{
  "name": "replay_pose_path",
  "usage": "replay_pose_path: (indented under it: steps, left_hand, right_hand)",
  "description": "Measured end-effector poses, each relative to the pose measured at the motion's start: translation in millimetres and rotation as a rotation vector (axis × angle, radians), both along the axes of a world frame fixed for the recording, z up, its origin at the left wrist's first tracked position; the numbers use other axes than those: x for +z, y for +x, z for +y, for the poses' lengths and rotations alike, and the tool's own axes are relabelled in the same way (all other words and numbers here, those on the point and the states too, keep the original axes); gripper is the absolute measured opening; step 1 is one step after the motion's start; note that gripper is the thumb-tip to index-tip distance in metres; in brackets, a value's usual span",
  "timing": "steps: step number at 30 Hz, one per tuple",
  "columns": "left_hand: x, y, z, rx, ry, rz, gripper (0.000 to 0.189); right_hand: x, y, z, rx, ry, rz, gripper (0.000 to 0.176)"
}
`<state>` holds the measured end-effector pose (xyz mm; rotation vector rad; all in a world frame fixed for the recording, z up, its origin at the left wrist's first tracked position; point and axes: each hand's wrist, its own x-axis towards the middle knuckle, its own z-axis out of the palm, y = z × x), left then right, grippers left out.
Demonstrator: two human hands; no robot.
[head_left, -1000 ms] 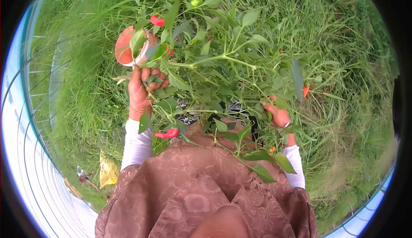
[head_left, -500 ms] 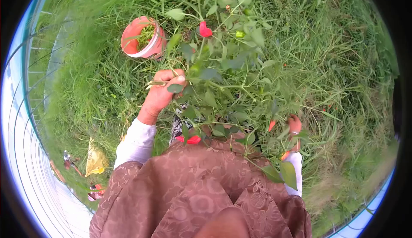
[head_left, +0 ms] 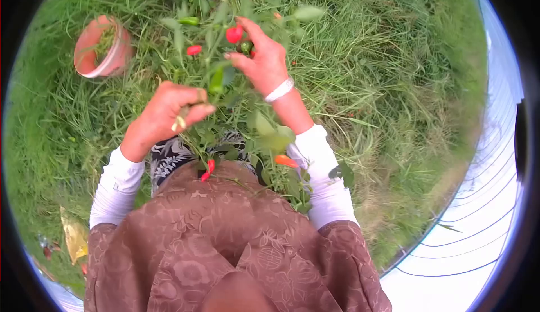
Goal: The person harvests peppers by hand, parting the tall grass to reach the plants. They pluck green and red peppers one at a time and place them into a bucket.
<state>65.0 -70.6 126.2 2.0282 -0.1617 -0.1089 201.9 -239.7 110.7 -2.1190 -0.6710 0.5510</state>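
My left hand (head_left: 167, 109) is closed around the stem of an uprooted or cut pepper plant (head_left: 273, 139), whose pale stem end (head_left: 179, 123) pokes out below the fist. The leafy branches spread in front of my body. My right hand (head_left: 263, 59) is up among the branches, thumb and forefinger apart, on either side of a red pepper (head_left: 234, 34) and a dark green pepper (head_left: 244, 46). Close by hang another red pepper (head_left: 194, 49) and a bright green pepper (head_left: 216, 80). An orange pepper (head_left: 286, 161) overlaps my right sleeve, and a slim red pepper (head_left: 208, 170) hangs before my brown garment.
A pinkish-red bucket (head_left: 119, 53) with green contents stands tilted in the grass at the upper left. A yellow sack (head_left: 75, 236) lies at the lower left. Tall grass (head_left: 394, 76) covers the ground, and a pale ribbed cover (head_left: 461, 244) curves along the right.
My right hand has come up from the lower right into the branches. My left hand still grips the stem. The view has turned, so the bucket sits further left.
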Motion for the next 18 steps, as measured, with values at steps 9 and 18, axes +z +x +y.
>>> replay_pose_path:
  steps: [9,18]
  left_hand:
    - [-24,-15,-5,-0.106,-0.125,0.074,0.019]
    - [-47,-38,-12,-0.095,0.001,-0.024,0.024]
  right_hand:
    - [-60,-15,-20,-0.529,0.441,0.703,0.015]
    - [-95,6,-87,-1.02,0.728,0.763,0.017]
